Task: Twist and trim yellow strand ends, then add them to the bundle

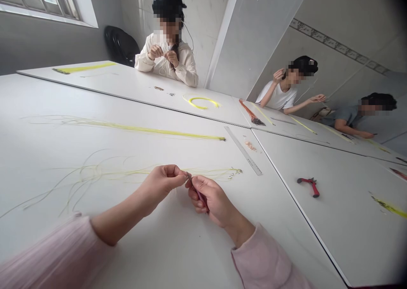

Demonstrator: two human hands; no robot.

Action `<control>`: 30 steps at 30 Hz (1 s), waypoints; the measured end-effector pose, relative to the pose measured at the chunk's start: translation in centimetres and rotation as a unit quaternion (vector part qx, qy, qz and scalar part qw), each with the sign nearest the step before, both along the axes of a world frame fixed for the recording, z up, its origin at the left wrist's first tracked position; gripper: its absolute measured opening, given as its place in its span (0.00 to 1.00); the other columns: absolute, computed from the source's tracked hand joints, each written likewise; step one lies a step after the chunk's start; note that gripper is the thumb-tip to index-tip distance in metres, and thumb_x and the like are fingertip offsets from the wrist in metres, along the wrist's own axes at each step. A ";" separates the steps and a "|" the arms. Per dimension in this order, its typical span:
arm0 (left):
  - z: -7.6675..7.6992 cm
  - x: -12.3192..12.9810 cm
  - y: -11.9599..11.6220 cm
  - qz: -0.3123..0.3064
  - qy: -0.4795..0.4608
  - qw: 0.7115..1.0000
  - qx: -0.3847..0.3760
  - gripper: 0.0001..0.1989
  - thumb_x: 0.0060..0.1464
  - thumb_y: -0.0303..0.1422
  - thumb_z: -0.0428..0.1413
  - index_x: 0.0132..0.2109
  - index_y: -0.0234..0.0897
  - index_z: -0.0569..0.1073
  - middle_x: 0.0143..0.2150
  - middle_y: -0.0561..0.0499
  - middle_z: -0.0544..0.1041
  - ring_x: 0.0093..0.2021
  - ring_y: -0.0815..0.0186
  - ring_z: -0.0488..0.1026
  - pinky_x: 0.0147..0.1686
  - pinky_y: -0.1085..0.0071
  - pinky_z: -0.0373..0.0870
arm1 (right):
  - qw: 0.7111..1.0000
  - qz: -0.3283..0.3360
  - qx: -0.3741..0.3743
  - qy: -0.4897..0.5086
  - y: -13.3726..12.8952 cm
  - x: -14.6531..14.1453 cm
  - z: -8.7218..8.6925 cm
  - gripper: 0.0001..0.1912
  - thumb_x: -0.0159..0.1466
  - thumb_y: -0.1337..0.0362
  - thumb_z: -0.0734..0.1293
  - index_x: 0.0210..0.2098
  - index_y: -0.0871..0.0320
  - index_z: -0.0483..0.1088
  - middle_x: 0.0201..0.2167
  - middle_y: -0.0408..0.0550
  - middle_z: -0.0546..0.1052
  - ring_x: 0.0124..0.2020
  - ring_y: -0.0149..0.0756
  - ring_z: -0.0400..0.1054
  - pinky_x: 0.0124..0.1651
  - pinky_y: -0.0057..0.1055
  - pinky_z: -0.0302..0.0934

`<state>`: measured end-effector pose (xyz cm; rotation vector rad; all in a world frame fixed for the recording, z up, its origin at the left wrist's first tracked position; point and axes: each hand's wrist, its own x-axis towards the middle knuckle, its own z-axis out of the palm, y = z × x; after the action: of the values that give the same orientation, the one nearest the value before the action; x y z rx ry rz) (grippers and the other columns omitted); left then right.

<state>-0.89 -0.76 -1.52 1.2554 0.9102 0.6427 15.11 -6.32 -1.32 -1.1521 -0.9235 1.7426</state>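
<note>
My right hand (211, 195) is wrapped round a small tool with red handles (202, 201), its tip meeting the fingers of my left hand. The thumb and forefinger of my left hand (165, 179) are pinched together at that tip; what they hold is too small to name. Behind my hands lies a loose bundle of pale yellow lines (124, 171), with small hooks (235, 172) at its right end. Farther back a straighter yellow bundle (152, 130) lies on the white table (152, 255).
A clear ruler (243, 150) and small orange-pink pieces (250, 145) lie right of the bundles. Red-handled pliers (309, 186) rest on the right table. Across sit three people, with a yellow coil (202, 102) and an orange bundle (251, 112) before them.
</note>
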 end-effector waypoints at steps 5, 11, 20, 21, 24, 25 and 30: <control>0.0 0.0 0.1 0.001 0.004 1.000 -0.001 0.10 0.50 0.39 0.57 0.27 0.38 0.70 0.36 0.48 0.78 0.46 0.58 0.71 0.48 0.61 0.62 | 1.000 0.008 0.007 -0.012 0.0 0.0 0.0 0.13 0.62 0.55 0.62 0.31 0.59 0.63 0.21 0.38 0.58 0.18 0.21 0.46 0.20 0.23 0.38; 0.2 -0.1 -0.1 0.004 -0.007 1.000 0.007 0.12 0.50 0.42 0.58 0.30 0.38 0.72 0.39 0.48 0.78 0.47 0.58 0.71 0.50 0.60 0.61 | 0.999 -0.026 0.026 -0.010 0.0 0.1 0.0 0.13 0.62 0.55 0.62 0.33 0.59 0.65 0.22 0.38 0.59 0.18 0.21 0.47 0.20 0.23 0.38; 0.5 0.3 -0.6 -0.019 -0.035 0.999 0.015 0.13 0.53 0.44 0.56 0.35 0.39 0.77 0.39 0.47 0.80 0.46 0.58 0.72 0.51 0.60 0.61 | 0.985 -0.108 0.098 -0.096 0.3 -0.1 -0.5 0.09 0.58 0.59 0.66 0.28 0.58 0.64 0.18 0.35 0.54 0.18 0.22 0.43 0.19 0.23 0.40; 0.5 0.3 -0.6 -0.018 -0.033 0.999 0.016 0.13 0.53 0.44 0.56 0.35 0.39 0.77 0.40 0.48 0.80 0.47 0.58 0.72 0.51 0.60 0.61 | 0.985 -0.106 0.099 -0.095 0.3 -0.1 -0.5 0.09 0.58 0.59 0.66 0.28 0.58 0.64 0.18 0.35 0.54 0.18 0.23 0.43 0.19 0.23 0.40; 0.5 0.5 -0.7 -0.012 -0.027 0.999 0.017 0.13 0.53 0.44 0.56 0.36 0.40 0.77 0.41 0.48 0.80 0.48 0.58 0.71 0.52 0.61 0.61 | 0.985 -0.104 0.100 -0.089 0.3 -0.1 -0.5 0.09 0.58 0.60 0.66 0.28 0.58 0.64 0.17 0.34 0.53 0.18 0.23 0.42 0.19 0.24 0.39; 0.5 0.5 -0.7 -0.011 -0.028 0.999 0.016 0.13 0.52 0.44 0.56 0.36 0.40 0.77 0.41 0.48 0.80 0.48 0.58 0.72 0.51 0.61 0.61 | 0.986 -0.106 0.099 -0.087 0.4 -0.1 -0.5 0.09 0.58 0.60 0.66 0.28 0.58 0.64 0.17 0.34 0.53 0.18 0.23 0.42 0.19 0.24 0.39; 0.8 0.7 -0.9 -0.015 -0.029 0.999 0.017 0.12 0.52 0.43 0.57 0.36 0.41 0.78 0.41 0.49 0.80 0.48 0.58 0.72 0.50 0.63 0.63 | 0.983 -0.118 0.101 -0.099 0.5 -0.1 -0.7 0.10 0.57 0.60 0.66 0.26 0.58 0.61 0.18 0.34 0.52 0.18 0.23 0.41 0.20 0.25 0.38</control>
<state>-0.20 -1.63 -0.77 1.2727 0.8336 0.6710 14.99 -5.81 -2.05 -1.2608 -1.0113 1.3302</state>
